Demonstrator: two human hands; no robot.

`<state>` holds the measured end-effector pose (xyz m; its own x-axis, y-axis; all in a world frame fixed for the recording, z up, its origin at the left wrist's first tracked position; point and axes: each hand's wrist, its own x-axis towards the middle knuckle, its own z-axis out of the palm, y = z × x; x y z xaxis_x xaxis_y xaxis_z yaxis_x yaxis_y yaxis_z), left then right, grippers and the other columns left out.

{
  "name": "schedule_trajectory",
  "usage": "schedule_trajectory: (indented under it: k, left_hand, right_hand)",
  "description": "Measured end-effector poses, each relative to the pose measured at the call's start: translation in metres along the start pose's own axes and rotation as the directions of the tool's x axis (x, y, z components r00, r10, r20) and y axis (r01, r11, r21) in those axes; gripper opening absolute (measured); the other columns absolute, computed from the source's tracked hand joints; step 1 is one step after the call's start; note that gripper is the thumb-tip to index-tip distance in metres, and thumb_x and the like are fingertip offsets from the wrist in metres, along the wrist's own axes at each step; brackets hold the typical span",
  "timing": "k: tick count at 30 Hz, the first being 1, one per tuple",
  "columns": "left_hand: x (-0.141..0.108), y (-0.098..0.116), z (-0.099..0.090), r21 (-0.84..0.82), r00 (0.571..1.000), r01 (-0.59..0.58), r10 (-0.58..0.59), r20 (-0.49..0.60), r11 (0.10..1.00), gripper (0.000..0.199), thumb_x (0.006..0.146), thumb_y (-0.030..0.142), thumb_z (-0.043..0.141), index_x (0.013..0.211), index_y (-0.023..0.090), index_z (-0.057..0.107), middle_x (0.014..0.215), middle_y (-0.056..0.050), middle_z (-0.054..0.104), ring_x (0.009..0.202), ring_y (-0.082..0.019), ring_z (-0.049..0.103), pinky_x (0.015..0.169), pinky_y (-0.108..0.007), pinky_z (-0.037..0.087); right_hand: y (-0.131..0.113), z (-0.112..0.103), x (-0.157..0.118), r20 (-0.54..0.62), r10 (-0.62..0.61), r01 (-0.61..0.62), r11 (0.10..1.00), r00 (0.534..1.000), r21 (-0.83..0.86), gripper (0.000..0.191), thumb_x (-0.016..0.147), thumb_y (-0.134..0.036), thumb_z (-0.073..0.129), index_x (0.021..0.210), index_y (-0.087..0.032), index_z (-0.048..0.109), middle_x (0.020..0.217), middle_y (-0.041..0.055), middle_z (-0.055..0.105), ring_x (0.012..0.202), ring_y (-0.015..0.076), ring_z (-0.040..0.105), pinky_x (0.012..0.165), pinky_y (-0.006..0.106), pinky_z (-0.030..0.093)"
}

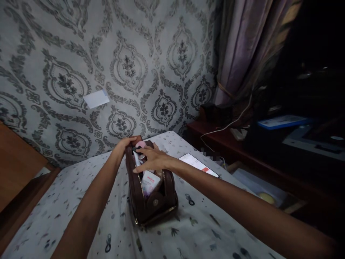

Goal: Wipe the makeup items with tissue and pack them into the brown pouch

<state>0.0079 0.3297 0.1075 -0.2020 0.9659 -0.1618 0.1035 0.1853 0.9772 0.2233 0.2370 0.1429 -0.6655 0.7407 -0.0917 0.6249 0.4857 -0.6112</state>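
A dark brown zippered toiletry bag point(159, 212) stands on the bed with its top unzipped. My left hand point(128, 142) grips its far left edge, the fingertips partly hidden. Over the opening is my right hand point(152, 158), thumb and fingers apart, the fingertips close to a small black item point(137, 148). I cannot tell whether they touch it. Inside the bag are a white packet with red print point(150, 181), a white tube point(136, 158) and a round pink item point(140, 144). Other contents are hidden beneath my right hand.
A phone with a lit screen point(198, 164) lies on the patterned bedsheet point(113, 201), right of the bag. Beyond it are a dark red wooden table point(215, 138) with a white cable point(229, 126) and an open drawer point(258, 187). Patterned wallpaper point(129, 68) rises behind the bed.
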Motion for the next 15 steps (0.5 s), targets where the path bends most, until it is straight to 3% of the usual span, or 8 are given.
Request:
schedule_trajectory:
  k: [2,5,11,15]
  left_hand:
    - [-0.002,0.002,0.001,-0.039,1.0,-0.028,0.028,-0.01,0.999,0.017,0.078,0.025,0.077,0.085,0.012,0.068,0.072,-0.004,0.071,0.063,-0.015,0.065,0.068,-0.032,0.055]
    - [-0.012,0.002,0.002,-0.098,0.994,-0.112,0.11,-0.023,0.989,0.026,0.064,0.021,0.084,0.085,0.014,0.07,0.072,-0.003,0.074,0.063,-0.017,0.066,0.069,-0.03,0.053]
    - [-0.036,0.002,-0.003,-0.076,0.986,-0.166,0.166,-0.01,0.983,0.031,0.057,0.034,0.088,0.074,0.014,0.072,0.061,-0.004,0.072,0.05,-0.015,0.059,0.051,-0.027,0.044]
    - [-0.038,0.004,-0.005,-0.091,0.979,-0.205,0.204,-0.021,0.974,0.038,0.054,0.039,0.09,0.077,0.014,0.073,0.069,-0.005,0.075,0.056,-0.017,0.064,0.055,-0.027,0.047]
  right_hand:
    - [0.001,0.0,0.0,-0.002,0.001,-0.001,1.0,1.0,0.009,0.103,0.064,-0.065,0.075,0.154,-0.034,0.036,0.163,0.0062,0.03,0.151,0.0464,0.001,0.116,0.067,0.021]
    - [0.001,0.001,0.001,-0.015,-0.008,0.008,1.0,1.0,0.007,0.101,0.064,-0.064,0.075,0.152,-0.033,0.038,0.162,0.0074,0.03,0.151,0.0479,0.002,0.115,0.068,0.023]
    - [0.0,0.001,0.0,-0.008,0.016,-0.016,1.0,1.0,-0.005,0.1,0.064,-0.066,0.075,0.152,-0.033,0.039,0.164,0.0073,0.027,0.151,0.0463,0.001,0.117,0.065,0.021]
    - [0.001,0.002,0.001,-0.004,0.001,-0.001,1.0,1.0,-0.019,0.102,0.064,-0.069,0.073,0.153,-0.034,0.037,0.165,0.0061,0.024,0.152,0.0457,0.001,0.117,0.067,0.017]
